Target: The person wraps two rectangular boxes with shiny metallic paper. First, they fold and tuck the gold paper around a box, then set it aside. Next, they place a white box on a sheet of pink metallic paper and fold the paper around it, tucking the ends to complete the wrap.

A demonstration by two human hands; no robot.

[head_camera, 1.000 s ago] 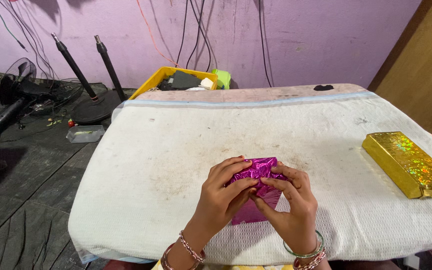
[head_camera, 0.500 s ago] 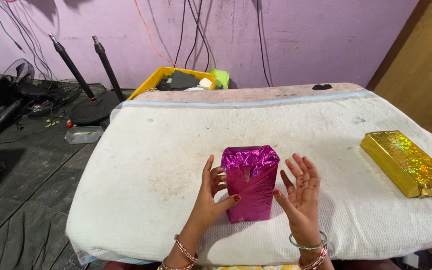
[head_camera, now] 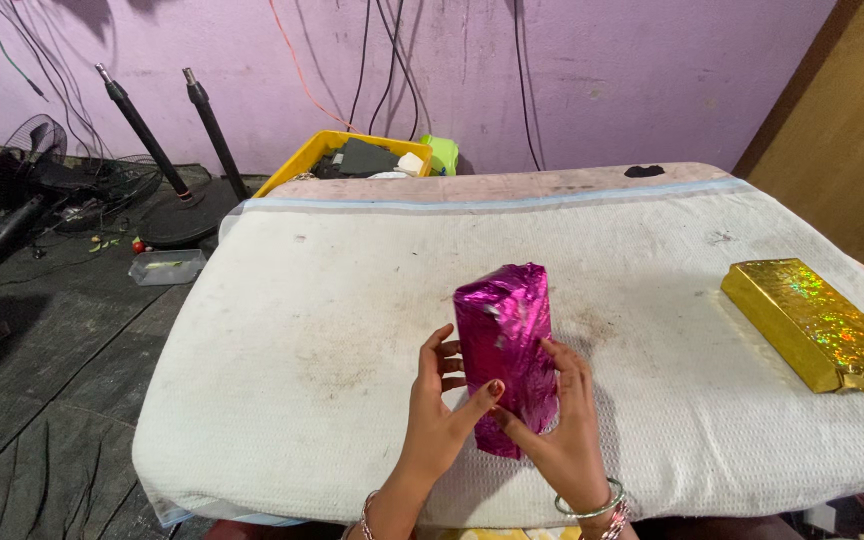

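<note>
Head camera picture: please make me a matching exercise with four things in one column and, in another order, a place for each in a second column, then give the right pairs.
Things
1. magenta foil-wrapped box
2. gold foil-wrapped box
3. yellow crate
4. black fan

Places
A. on the dark floor at far left
B. held between the left hand and the right hand, over the white cloth
C. on the floor behind the far edge of the table
D. lying near the right edge of the cloth

Pairs: 1-B, 2-D, 3-C, 4-A
</note>
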